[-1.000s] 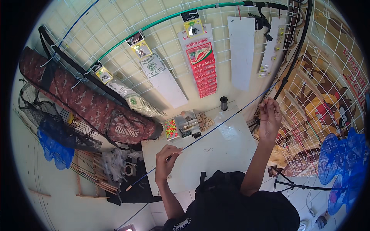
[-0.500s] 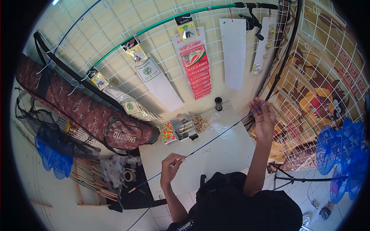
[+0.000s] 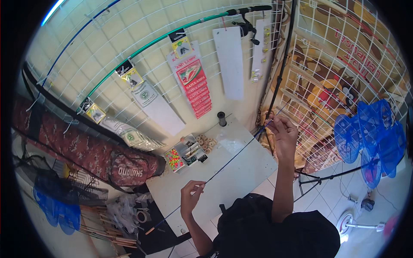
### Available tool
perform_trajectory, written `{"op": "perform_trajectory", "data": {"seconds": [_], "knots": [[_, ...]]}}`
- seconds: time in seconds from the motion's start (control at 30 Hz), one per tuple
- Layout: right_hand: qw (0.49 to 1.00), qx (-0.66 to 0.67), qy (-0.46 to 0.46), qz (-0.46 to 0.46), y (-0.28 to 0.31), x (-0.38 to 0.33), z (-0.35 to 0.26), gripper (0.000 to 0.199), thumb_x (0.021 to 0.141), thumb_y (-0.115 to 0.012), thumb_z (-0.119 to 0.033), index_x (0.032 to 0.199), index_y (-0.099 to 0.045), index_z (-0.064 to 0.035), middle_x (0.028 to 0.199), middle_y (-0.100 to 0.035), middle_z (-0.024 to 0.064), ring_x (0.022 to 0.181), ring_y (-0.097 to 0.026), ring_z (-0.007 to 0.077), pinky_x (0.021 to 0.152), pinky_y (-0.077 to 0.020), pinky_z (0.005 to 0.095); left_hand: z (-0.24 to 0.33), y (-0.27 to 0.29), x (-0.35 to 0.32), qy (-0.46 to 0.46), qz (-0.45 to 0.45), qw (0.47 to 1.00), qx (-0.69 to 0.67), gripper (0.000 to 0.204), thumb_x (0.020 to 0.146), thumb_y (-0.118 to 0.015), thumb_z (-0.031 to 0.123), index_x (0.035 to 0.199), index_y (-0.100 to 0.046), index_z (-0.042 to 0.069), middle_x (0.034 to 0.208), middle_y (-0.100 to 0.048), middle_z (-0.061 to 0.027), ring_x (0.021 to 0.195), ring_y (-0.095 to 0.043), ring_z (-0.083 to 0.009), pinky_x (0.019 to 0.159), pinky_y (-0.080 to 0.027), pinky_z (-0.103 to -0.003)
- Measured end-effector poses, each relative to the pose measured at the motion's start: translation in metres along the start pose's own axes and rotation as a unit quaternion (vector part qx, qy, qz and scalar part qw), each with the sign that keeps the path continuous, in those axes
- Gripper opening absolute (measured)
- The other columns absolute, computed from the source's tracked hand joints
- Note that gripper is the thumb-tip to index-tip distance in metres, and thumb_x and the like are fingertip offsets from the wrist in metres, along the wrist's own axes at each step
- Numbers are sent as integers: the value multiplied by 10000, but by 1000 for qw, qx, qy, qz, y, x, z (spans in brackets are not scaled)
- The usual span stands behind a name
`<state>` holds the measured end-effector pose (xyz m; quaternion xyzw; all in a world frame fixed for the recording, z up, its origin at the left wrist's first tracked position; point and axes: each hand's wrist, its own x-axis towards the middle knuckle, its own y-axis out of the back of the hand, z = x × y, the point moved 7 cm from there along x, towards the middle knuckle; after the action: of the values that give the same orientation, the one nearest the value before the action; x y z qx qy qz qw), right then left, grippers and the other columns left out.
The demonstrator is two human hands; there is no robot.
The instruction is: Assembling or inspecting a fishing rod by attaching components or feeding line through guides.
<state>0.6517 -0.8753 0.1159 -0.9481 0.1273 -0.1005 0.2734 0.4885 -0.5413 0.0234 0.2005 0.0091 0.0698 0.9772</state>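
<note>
Fishing rod [image 3: 228,162], slim and dark blue, runs on a diagonal through the middle of the frame, held above the white table [image 3: 247,172]. Its long axis climbs from the pale tan butt [image 3: 150,231] at lower left to a thin end at right of centre, which gets lost against the wire grid. The left hand [image 3: 191,198], in the lower centre, is the one nearer the butt; it pinches the rod between thumb and fingertips. The right hand [image 3: 285,134], right of centre, is nearer the thin end and has its fingertips closed narrowly on the rod too. Between the two grips the rod lies nearly straight, its middle stretch touched by neither hand. Above that stretch, toward the centre, sit a dark spool [image 3: 221,119], tan rings [image 3: 209,145] and bright beads [image 3: 174,159].

Compared with half a second ago, the view has swung: the wall goods and the spool sit farther left, and more floor shows at lower right. The right hand appears farther left in the frame, the left hand slightly lower; both grips remain on the rod. The small loop seen earlier on the table can no longer be made out.
</note>
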Motion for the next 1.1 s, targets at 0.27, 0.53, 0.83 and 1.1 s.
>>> {"op": "perform_trajectory", "data": {"seconds": [0.27, 0.53, 0.83, 1.1], "knots": [[999, 20, -27, -24, -2, -12, -3, 159, 891, -667, -67, 987, -656, 59, 929, -695, 132, 845, -698, 206, 812, -572, 315, 53, -2, 23, -48, -9, 998, 38, 172, 859, -659, 31, 1027, -694, 30, 959, -676, -106, 895, -668, -188, 806, -518, -313], [993, -21, -50, -107, -9, 1, 5, 177, 871, -700, -106, 960, -675, 45, 946, -707, 138, 860, -683, 168, 828, -548, 297, 174, -78, 86, -190, -30, 981, 0, 272, 884, -658, 96, 1148, -645, 34, 1017, -667, -109, 912, -670, -201, 835, -495, -318], [969, -60, -93, -223, -6, 35, 1, 174, 848, -723, -97, 957, -692, 35, 939, -718, 130, 885, -669, 146, 849, -515, 289, 174, -155, 151, -83, -143, 978, -130, 260, 926, -628, 151, 1138, -656, 3, 876, -697, -97, 755, -660, -125, 736, -506, -269], [960, -64, -92, -256, 5, 71, -3, 140, 840, -718, -72, 932, -690, 29, 880, -714, 115, 849, -670, 146, 821, -519, 281, 175, -154, 153, -130, 18, 989, -70, 137, 866, -696, 83, 944, -705, -29, 830, -668, -59, 725, -580, -95, 703, -468, -247]]}}
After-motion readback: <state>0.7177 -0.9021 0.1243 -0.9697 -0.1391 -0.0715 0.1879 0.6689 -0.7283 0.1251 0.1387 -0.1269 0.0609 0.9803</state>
